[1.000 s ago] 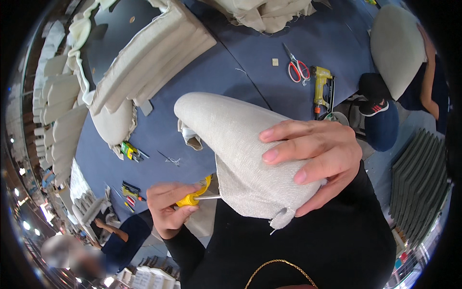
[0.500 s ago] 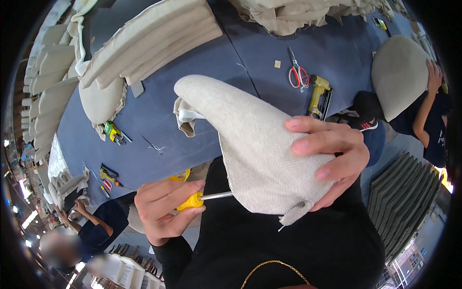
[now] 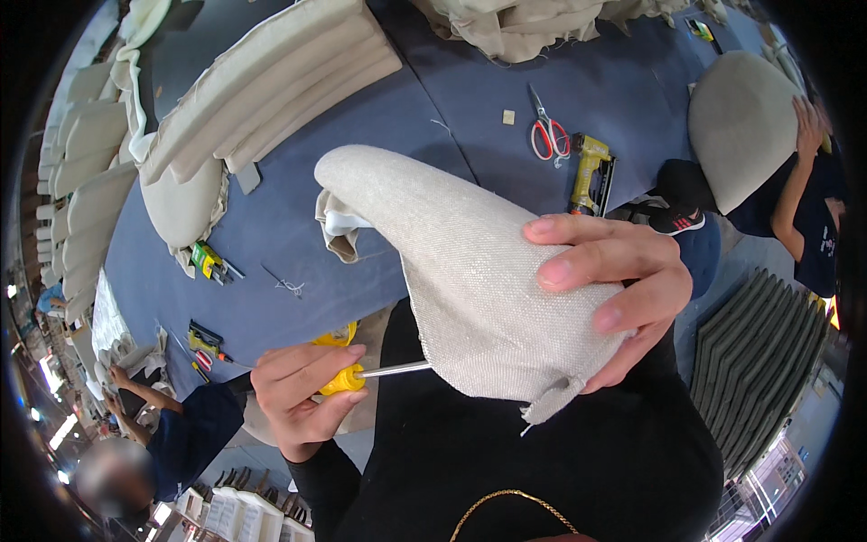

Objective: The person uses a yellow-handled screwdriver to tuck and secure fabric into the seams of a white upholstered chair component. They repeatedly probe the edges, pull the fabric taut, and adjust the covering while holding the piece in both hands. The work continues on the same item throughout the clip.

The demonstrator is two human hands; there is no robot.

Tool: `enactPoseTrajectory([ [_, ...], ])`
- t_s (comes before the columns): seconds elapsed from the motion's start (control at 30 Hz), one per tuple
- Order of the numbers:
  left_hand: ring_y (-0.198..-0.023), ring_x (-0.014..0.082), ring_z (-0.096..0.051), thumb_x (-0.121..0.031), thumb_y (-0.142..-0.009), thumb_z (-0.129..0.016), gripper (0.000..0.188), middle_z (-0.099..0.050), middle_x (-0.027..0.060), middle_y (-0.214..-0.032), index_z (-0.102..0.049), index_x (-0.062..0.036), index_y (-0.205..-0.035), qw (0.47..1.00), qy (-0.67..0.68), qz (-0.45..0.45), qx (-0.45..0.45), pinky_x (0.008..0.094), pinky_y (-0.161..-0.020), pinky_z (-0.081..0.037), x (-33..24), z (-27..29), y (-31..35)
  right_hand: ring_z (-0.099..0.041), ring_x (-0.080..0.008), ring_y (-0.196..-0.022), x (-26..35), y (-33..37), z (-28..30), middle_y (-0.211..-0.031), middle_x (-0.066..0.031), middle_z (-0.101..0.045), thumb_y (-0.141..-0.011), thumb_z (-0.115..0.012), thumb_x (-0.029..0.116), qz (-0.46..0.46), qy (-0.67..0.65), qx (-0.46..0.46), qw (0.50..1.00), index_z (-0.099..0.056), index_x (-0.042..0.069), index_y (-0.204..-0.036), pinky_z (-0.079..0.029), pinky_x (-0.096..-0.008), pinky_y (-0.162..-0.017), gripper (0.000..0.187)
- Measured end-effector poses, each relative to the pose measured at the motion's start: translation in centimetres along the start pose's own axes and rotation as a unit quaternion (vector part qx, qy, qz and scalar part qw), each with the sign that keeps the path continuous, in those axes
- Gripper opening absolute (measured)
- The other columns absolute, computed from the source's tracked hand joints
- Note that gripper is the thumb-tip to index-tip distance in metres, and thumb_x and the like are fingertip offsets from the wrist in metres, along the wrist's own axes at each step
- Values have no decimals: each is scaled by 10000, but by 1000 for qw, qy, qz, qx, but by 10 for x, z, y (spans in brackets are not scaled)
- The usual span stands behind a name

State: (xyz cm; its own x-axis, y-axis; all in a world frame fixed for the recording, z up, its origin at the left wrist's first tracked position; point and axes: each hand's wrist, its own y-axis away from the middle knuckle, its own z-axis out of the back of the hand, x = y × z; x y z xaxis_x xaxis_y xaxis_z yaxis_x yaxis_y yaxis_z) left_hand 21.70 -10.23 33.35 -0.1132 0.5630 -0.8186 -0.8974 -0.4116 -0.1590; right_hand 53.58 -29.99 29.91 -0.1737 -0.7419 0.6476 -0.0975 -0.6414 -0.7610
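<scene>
My right hand (image 3: 623, 280) grips the wide end of a beige fabric-covered cushion piece (image 3: 470, 271), its fingers spread over the cloth. The piece curves up to a rounded tip at the left, where loose fabric and white padding (image 3: 345, 222) show. A small fabric tab hangs from its lower corner. In my left hand (image 3: 302, 393) is a screwdriver (image 3: 343, 379) with a yellow handle. Its metal shaft points right and meets the cushion's lower left edge; the shaft's end is hidden there.
Red-handled scissors (image 3: 548, 137) and a yellow staple gun (image 3: 592, 176) lie on the blue-grey table (image 3: 298, 217). Long padded pieces (image 3: 280, 81) are stacked at the far left, fabric (image 3: 515, 27) heaped at the back. Co-workers sit at left and right, one holding a cushion (image 3: 745, 126).
The screwdriver and my left hand have shifted slightly left and down. The cushion piece has moved a little left, still in my right hand's grip.
</scene>
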Motion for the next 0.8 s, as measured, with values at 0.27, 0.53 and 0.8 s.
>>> enactPoseTrajectory([
  [0.27,-641,220,-725,-319,-726,-892,422,-784,82,-833,-847,-66,-1060,999,-41,-24,3,315,-593,-544,-21,-4,-17,-693,-548,-1196,1,-2,-7,-1265,-384,-688,-630,-1029,121,-5,-5,7,1000,-685,-68,-1212,-558,-583,-1041,701],
  [0.53,-629,208,-715,-317,-732,-887,452,-776,75,-817,-847,-70,-1109,998,-54,-20,15,295,-570,-520,-20,7,-14,-584,-494,-1353,5,2,-5,-1366,-371,-640,-656,-1011,16,-74,-123,4,990,-539,-35,-1433,-400,-615,-1192,910],
  [0.8,-626,220,-715,-304,-747,-881,437,-780,96,-820,-838,-39,-1091,999,-50,-13,11,308,-568,-521,-30,6,-13,-671,-416,-1302,7,4,-11,-1352,-316,-682,-652,-980,-67,-92,-144,-15,985,-529,-15,-1444,-372,-627,-1224,913],
])
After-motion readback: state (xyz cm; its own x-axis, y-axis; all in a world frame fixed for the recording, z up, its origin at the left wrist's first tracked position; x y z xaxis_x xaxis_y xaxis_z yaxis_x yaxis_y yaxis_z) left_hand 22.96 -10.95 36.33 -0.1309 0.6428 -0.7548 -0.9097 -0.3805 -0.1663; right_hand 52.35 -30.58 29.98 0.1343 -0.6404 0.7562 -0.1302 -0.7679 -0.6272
